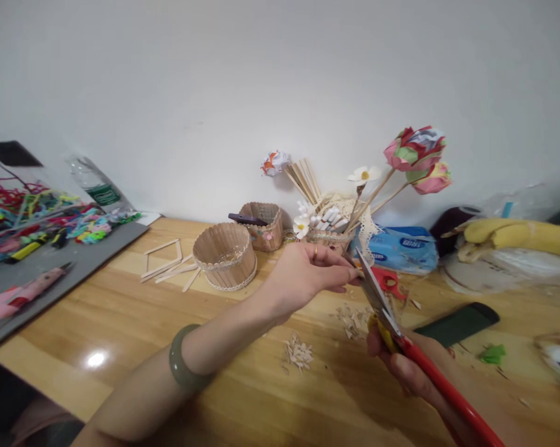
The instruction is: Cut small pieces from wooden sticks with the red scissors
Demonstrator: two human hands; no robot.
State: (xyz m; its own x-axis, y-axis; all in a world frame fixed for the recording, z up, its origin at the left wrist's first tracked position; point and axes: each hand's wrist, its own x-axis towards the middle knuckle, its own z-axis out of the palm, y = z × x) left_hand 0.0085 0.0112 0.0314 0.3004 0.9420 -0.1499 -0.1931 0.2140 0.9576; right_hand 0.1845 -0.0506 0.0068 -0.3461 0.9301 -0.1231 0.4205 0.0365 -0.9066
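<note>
My right hand grips a pair of scissors with a long red handle and a yellow inner part; the blades stand apart and point up and to the left. My left hand, with a ring on a finger and a green bangle on the wrist, pinches something small right at the blades. Fingers and blades hide most of that piece, so its kind does not show. Beneath the hands lie a pile of small pale pointed pieces and a looser scatter of pale chips.
A round wooden-slat basket stands left of my hands, near flat craft sticks. Behind are a smaller box with a phone, paper flowers, a blue tissue pack and bananas. A grey mat lies left.
</note>
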